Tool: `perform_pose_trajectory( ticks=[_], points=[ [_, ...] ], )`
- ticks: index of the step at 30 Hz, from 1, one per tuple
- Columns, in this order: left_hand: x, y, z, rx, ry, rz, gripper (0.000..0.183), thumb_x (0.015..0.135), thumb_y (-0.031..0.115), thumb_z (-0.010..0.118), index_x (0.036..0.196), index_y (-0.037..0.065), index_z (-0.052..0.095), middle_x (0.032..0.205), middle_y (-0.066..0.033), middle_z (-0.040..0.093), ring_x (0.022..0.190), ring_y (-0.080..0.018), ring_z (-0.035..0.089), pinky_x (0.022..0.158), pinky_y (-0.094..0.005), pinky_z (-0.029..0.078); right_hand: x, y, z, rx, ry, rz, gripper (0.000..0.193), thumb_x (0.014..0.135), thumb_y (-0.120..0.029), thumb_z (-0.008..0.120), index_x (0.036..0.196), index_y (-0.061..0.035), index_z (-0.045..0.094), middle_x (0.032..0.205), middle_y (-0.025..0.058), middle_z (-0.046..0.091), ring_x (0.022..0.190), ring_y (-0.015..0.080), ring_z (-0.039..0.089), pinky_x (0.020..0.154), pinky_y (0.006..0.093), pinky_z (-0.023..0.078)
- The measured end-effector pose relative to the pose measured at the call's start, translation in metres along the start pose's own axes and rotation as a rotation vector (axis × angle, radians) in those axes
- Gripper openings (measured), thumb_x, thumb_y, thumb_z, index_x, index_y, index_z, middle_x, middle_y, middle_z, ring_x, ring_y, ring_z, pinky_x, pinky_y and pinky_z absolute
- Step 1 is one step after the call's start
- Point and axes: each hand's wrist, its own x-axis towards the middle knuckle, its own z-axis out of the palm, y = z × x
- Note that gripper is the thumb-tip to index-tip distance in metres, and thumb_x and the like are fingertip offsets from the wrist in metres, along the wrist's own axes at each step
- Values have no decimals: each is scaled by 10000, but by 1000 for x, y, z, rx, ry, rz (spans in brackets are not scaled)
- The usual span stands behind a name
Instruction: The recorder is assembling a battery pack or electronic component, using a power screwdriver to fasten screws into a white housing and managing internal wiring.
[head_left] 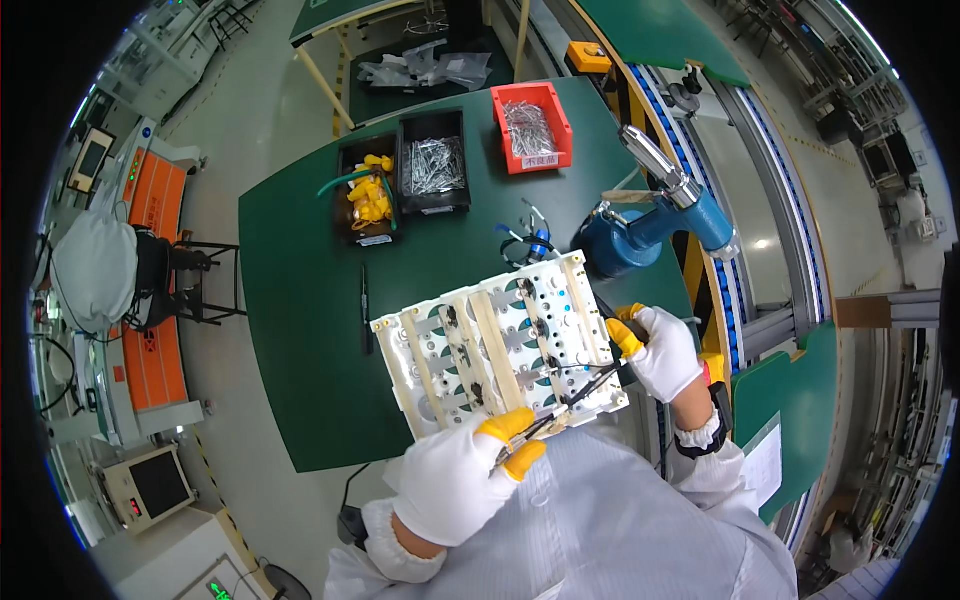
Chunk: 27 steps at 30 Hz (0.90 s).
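A white plastic panel (575,315) with beige strips, round holes and small black parts lies tilted on the near edge of the green table. Across its near right corner runs a bundle of dark wires (592,384). My left hand (455,478), in a white glove with yellow fingertips, pinches the lower end of this bundle at the panel's near edge. My right hand (663,352), gloved alike, is closed with thumb and fingers together around a dark cable at the panel's right edge. How far the cable runs inside that grip is hidden.
On the green table (290,320) stand a black bin (372,239) of yellow parts, a black bin (440,207) of silver rivets and a red bin (566,140) of similar pieces. A blue rivet gun (625,240) stands behind the panel. A black pen-like tool (365,310) lies left. Rails (745,210) run along the right.
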Motion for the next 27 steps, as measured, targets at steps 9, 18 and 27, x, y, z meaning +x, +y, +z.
perform_pose_trajectory(
  ticks=[9, 18, 27],
  points=[
    [-22, -24, 28, -246, 342, 48, 317, 820, 47, 760, 1130, 64, 699, 959, -107, 654, 814, -300, 663, 717, -363, 536, -4, -116, -4, 266, -191, -431, 219, 935, -243, 640, 1048, -63, 696, 959, 166, 691, 847, 357, 673, 772, 395, 551],
    [1, -36, 31, -368, 369, 50, 314, 898, 73, 724, 1203, 56, 647, 1026, -147, 705, 852, -286, 702, 748, -335, 566, -1, -98, 12, 475, -690, -333, 279, 961, -291, 597, 1063, -40, 662, 851, 172, 681, 748, 336, 668, 696, 375, 541],
    [-6, -47, 19, -281, 154, -223, 309, 882, 244, 791, 1038, 0, 686, 857, -124, 732, 679, -235, 706, 606, -305, 558, -6, -103, 12, 540, -621, -190, 160, 962, -156, 669, 1062, -31, 666, 840, 118, 687, 739, 222, 652, 721, 314, 534]
  ],
)
